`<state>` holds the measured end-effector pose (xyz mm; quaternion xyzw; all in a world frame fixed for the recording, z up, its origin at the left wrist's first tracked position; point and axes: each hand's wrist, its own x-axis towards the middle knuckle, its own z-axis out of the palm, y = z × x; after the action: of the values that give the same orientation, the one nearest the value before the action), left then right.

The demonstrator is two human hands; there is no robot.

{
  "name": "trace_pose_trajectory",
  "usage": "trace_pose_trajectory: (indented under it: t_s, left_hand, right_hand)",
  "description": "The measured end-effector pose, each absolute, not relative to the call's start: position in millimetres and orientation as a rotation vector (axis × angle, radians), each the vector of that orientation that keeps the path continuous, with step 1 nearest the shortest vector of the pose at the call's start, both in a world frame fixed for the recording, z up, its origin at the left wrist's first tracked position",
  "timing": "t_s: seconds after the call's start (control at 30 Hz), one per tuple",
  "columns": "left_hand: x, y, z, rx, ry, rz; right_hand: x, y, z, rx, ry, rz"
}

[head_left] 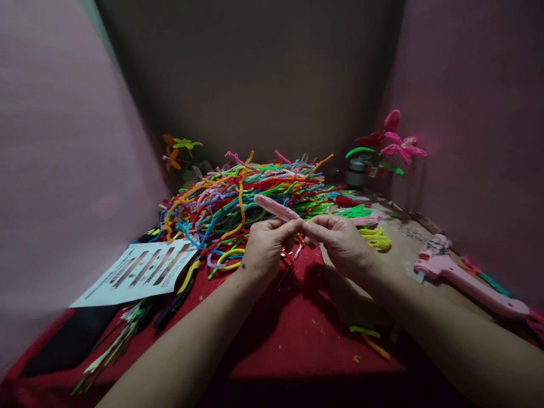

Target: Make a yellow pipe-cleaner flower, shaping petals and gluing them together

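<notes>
My left hand point(267, 245) and my right hand point(340, 238) meet over a red cloth point(293, 334), both pinched on a folded pink pipe cleaner point(276, 208) that sticks up and to the left from my fingertips. Just behind my hands lies a big tangled heap of coloured pipe cleaners point(238, 195). Small wire pieces lie on the cloth under my left hand.
A printed white sheet point(142, 271) lies at the left, with dark pens and a bundle of green stems beside it. A pink glue gun point(463, 277) lies at the right. Pipe-cleaner flowers stand at the back right point(393, 144) and back left point(178, 150). Pink walls close both sides.
</notes>
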<state>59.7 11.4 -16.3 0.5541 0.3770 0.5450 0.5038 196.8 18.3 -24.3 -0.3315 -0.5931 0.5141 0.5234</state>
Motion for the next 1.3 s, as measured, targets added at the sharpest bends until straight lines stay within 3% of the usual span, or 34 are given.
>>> trace_pose_trajectory:
  t_s: [0.87,1.3]
  left_hand:
    - [54,13,-6,1.261,0.892,1.256]
    - [50,20,-3,1.469,1.151,1.290]
  right_hand:
    - [194,12,-21,-0.856,-1.499,1.270]
    - [195,10,-22,-0.914,-1.520,1.249]
